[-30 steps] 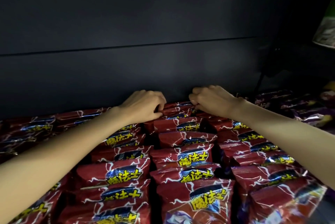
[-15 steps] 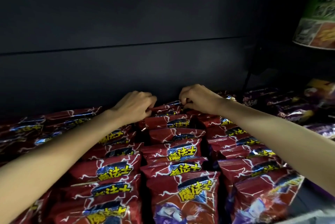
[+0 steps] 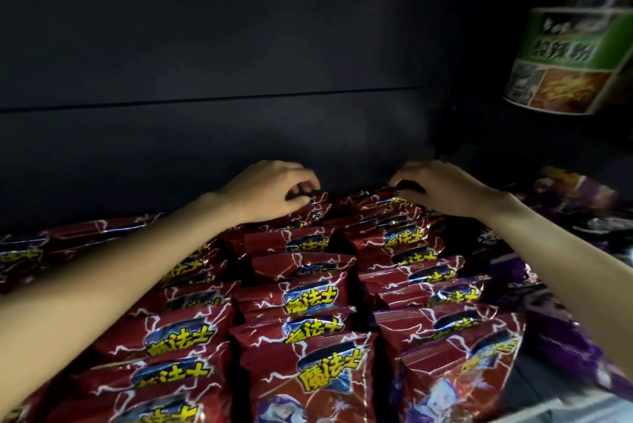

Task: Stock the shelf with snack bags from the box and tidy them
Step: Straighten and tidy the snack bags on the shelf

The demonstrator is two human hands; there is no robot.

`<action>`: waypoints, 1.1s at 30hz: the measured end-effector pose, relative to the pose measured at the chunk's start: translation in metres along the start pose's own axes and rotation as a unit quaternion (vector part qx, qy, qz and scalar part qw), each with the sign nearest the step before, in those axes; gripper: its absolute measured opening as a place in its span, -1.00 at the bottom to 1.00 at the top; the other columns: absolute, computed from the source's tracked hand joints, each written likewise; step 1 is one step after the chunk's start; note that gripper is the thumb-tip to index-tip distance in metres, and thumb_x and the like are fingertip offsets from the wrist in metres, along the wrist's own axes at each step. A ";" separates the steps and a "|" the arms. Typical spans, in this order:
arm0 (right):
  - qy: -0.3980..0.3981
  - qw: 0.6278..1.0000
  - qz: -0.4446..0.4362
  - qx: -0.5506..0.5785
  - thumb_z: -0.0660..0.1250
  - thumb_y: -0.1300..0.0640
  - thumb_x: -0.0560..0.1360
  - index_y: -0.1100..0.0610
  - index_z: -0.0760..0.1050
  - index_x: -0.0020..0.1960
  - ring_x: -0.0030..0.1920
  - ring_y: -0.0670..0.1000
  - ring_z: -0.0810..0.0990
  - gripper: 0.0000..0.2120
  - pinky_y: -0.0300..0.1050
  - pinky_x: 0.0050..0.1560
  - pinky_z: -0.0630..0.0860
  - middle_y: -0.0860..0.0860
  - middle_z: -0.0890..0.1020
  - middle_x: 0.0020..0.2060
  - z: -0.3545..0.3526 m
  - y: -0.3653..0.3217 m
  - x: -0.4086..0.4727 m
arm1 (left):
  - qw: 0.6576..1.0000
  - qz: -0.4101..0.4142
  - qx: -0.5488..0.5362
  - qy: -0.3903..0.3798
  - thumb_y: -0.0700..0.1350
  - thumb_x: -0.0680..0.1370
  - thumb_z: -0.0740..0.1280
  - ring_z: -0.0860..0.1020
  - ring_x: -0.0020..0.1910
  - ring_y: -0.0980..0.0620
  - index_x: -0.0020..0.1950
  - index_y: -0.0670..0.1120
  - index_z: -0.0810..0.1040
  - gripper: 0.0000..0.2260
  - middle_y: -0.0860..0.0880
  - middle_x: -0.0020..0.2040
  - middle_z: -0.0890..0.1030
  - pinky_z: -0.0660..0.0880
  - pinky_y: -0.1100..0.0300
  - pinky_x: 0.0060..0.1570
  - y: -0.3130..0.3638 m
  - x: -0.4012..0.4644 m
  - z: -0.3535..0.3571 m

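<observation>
**Both hands at the back row of red snack bags**

We find the shelf filled with red snack bags (image 3: 310, 296), standing in overlapping rows that run from the front edge to the dark back panel (image 3: 219, 56). We note 2 bare arms reaching over these rows. The left hand (image 3: 270, 191) lies at the rearmost bags with its fingers curled, pinching the top edge of a bag there. The right hand (image 3: 445, 188) does likewise on the top edge of the rearmost bag in the neighbouring row. Purple bags (image 3: 582, 203) lie to the right of the red ones. A green carton (image 3: 568, 63) sits above them at upper right.
</observation>
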State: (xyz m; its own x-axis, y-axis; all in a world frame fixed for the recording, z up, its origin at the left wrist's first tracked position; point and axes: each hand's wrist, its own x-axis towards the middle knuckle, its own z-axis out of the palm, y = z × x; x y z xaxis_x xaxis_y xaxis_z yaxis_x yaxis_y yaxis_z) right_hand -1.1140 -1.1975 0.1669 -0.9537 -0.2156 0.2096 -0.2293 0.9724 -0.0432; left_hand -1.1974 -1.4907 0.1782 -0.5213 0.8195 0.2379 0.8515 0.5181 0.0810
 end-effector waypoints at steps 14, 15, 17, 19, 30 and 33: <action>0.025 0.997 0.034 0.061 0.41 0.05 0.46 0.09 0.47 0.07 0.00 -0.02 0.54 -0.76 -0.19 -0.09 0.36 -0.08 0.52 -0.03 0.023 -0.010 0.012 | 0.994 -0.041 -0.099 0.002 -0.12 0.42 0.48 0.59 -0.19 0.18 -0.06 -0.01 0.60 -0.87 0.11 -0.21 0.62 0.53 0.24 -0.10 0.024 0.041 0.029; 0.019 0.998 0.041 0.036 0.41 0.04 0.47 0.07 0.48 0.07 0.03 0.01 0.55 -0.77 -0.16 -0.08 0.39 -0.05 0.55 0.02 0.023 -0.014 0.015 | 0.995 -0.052 -0.086 -0.010 -0.12 0.42 0.48 0.59 -0.20 0.17 -0.06 -0.03 0.60 -0.86 0.09 -0.20 0.63 0.54 0.23 -0.10 0.024 0.040 0.031; 0.012 0.998 0.064 -0.012 0.41 0.01 0.47 0.06 0.51 0.07 0.09 0.04 0.55 -0.77 -0.14 -0.07 0.39 -0.02 0.56 0.08 0.021 -0.016 0.019 | 0.995 -0.063 -0.068 -0.034 -0.10 0.43 0.48 0.60 -0.16 0.15 -0.02 -0.05 0.61 -0.84 0.04 -0.13 0.67 0.53 0.25 -0.08 0.025 0.042 0.037; 0.010 0.995 0.093 -0.026 0.41 -0.03 0.46 0.06 0.51 0.07 0.05 0.05 0.53 -0.75 -0.14 -0.07 0.37 -0.01 0.53 0.06 0.018 -0.011 0.019 | 0.995 -0.067 -0.073 -0.034 -0.04 0.45 0.44 0.59 -0.13 0.15 0.04 -0.04 0.63 -0.81 0.03 -0.07 0.67 0.50 0.29 -0.07 0.026 0.044 0.040; 0.034 0.972 0.119 0.198 0.49 0.08 0.39 0.10 0.47 -0.11 -0.04 -0.03 0.51 -0.78 -0.25 -0.11 0.33 -0.05 0.50 -0.12 0.029 -0.011 0.016 | 0.996 -0.020 0.076 0.034 -0.03 0.54 0.32 0.51 0.07 0.03 0.10 -0.07 0.54 -0.81 0.00 0.05 0.59 0.48 0.12 -0.02 0.024 0.037 0.049; 0.031 0.958 0.128 0.253 0.49 0.09 0.39 0.11 0.49 -0.09 0.03 -0.08 0.48 -0.79 -0.28 -0.01 0.32 -0.07 0.53 -0.07 0.031 -0.012 0.013 | 0.995 -0.002 0.079 0.058 -0.03 0.55 0.31 0.46 0.10 0.06 0.09 -0.07 0.53 -0.83 0.02 0.04 0.59 0.44 0.16 -0.04 0.018 0.037 0.046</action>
State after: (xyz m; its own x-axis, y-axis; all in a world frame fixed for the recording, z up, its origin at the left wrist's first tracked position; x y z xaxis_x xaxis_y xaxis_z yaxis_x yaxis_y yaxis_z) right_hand -1.1295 -1.2147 0.1398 -0.9815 0.0453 0.1861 -0.0694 0.8212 -0.5664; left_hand -1.2039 -1.4401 0.1433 -0.5060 0.7889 0.3488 0.8258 0.5599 -0.0682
